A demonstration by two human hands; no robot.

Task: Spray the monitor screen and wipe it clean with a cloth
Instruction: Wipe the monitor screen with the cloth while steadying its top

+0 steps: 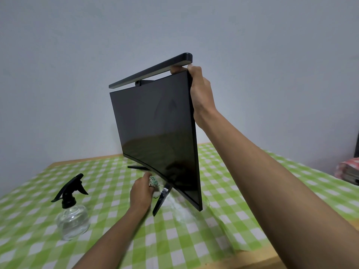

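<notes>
A black curved monitor stands on its V-shaped stand in the middle of the table, screen dark, with a long light bar clipped on top. My right hand grips the monitor's upper right corner. My left hand is low, just under the screen's bottom edge, closed on a bunched green and white cloth. A clear spray bottle with a black trigger head stands upright at the left, apart from both hands.
The table is covered with a green and white checked cloth; its wooden edge shows at the front right. A grey wall rises behind. A red-patterned object sits at the far right.
</notes>
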